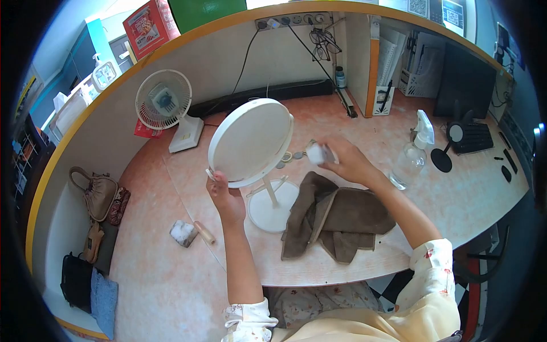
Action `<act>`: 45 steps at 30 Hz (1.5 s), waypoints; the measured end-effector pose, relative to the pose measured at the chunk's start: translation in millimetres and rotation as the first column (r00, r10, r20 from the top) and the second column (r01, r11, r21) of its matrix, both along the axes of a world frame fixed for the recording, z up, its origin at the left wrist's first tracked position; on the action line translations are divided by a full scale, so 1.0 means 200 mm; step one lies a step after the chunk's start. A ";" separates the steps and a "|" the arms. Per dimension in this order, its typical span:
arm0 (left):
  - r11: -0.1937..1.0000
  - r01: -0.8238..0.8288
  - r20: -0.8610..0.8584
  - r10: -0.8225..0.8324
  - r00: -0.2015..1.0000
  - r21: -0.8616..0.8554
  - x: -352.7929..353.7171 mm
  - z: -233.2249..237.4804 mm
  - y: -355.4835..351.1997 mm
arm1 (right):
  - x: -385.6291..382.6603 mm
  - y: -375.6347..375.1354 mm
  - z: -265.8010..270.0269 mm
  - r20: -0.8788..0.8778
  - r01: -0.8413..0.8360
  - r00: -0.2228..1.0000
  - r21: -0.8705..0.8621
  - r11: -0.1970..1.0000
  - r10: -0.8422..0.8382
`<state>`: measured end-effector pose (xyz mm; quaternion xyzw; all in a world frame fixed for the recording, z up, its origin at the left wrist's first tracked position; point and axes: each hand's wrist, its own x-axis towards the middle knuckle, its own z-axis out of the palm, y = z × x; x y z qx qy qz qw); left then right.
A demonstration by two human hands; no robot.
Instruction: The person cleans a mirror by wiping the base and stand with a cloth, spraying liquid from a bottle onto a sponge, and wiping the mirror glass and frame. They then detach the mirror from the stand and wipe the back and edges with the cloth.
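Note:
My left hand [225, 196] grips the lower left rim of a round white mirror [250, 142], which stands tilted on a white round base [274, 210]. In my right hand [347, 159], held up to the right of the mirror, is a small white object [317, 154]; its details are blurred. Below my right hand lies a crumpled brown cloth [353, 216], close to the mirror's base. Small round items [288, 157] rest on the desk behind the mirror's right edge.
A white fan [164, 100] stands at the back left, a clear spray bottle [410, 159] to the right. A small black-and-white block [183, 233] and a beige roll [204, 232] lie at left. Bags [97, 191] sit on the far-left shelf. A keyboard [472, 138] is at right.

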<state>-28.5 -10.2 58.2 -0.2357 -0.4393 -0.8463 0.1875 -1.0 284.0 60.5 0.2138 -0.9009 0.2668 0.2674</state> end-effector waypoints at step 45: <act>0.996 -0.078 0.001 0.079 0.997 -0.034 0.05 0.03 0.09 | 0.00 -0.72 0.39 -0.780 -0.199 0.612 -0.312 0.929 -0.131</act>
